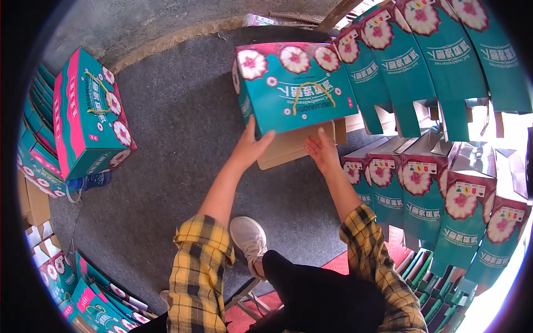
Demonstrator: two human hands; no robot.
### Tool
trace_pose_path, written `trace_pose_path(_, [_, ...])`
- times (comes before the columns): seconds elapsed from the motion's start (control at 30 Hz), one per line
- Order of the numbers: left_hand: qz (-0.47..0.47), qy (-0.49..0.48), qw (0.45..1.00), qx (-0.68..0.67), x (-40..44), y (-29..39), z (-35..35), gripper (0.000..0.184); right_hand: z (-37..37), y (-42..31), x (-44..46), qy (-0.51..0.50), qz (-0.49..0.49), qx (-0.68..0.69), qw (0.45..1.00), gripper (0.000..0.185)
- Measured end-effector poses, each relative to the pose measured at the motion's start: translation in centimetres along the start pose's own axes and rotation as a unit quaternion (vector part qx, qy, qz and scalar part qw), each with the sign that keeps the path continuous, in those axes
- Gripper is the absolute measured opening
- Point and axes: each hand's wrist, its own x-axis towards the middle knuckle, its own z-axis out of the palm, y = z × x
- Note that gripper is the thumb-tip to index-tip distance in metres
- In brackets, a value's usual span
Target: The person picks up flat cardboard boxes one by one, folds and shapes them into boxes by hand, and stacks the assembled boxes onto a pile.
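A teal and pink printed carton point(277, 89) with a yellow cord handle sits at the top centre, its open brown flaps point(288, 149) towards me. My left hand point(252, 145) is at its lower left corner, thumb and fingers spread, the fingertips against the carton's side. Just below the carton's near edge, my right hand point(322, 150) is held with its fingers apart and palm turned up, beside the brown flap. Nothing shows in its palm.
Rows of similar cartons point(416, 172) stand along the right side. At the left are an upright carton point(91, 111) and stacked ones point(41, 155). Flat cartons point(100, 305) lie at the lower left. A concrete wall point(144, 28) curves behind the grey floor point(166, 139).
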Motion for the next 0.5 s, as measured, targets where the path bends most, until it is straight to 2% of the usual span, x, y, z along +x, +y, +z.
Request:
trace_pose_path(0.07, [-0.022,-0.019,1.000,0.000,0.4,0.3,-0.2,0.093,0.7,0.3,-0.6,0.002,-0.001,0.001,1.000,0.076])
trace_pose_path(0.17, [-0.042,-0.022,0.998,0.035,0.5,-0.2,0.3,0.086,0.8,1.1,-1.1,-0.001,0.016,0.021,1.000,0.073])
trace_pose_path(0.23, [0.010,0.038,0.999,0.010,-0.7,-0.5,0.3,0.085,1.0,2.0,-1.4,0.017,0.036,0.037,0.999,0.052])
trace_pose_path(0.27, [0.009,0.040,0.999,0.011,-1.7,-0.3,0.0,0.085,1.3,2.6,-1.8,0.015,0.038,0.036,0.999,0.052])
trace_pose_path(0.33, [0.159,0.152,0.965,0.145,-5.0,1.0,-0.5,0.070,2.0,3.7,-2.6,0.006,0.068,0.046,0.997,0.046])
trace_pose_path(0.37, [0.229,0.177,0.945,0.150,-7.3,3.8,-0.7,0.050,2.3,4.2,-3.2,-0.001,0.072,0.048,0.996,0.046])
trace_pose_path(0.43, [0.328,0.132,0.930,0.102,-13.9,11.3,-2.4,0.038,2.9,5.5,-4.4,-0.049,0.090,0.042,0.994,0.052])
trace_pose_path(0.47, [0.370,0.121,0.918,0.077,-17.6,15.2,-3.2,0.028,2.3,7.6,-3.4,-0.097,0.074,0.057,0.991,0.047])
trace_pose_path(0.5, [0.427,0.095,0.898,0.045,-21.4,18.0,-4.4,0.023,3.5,7.2,-4.9,-0.079,0.098,0.037,0.991,0.046])
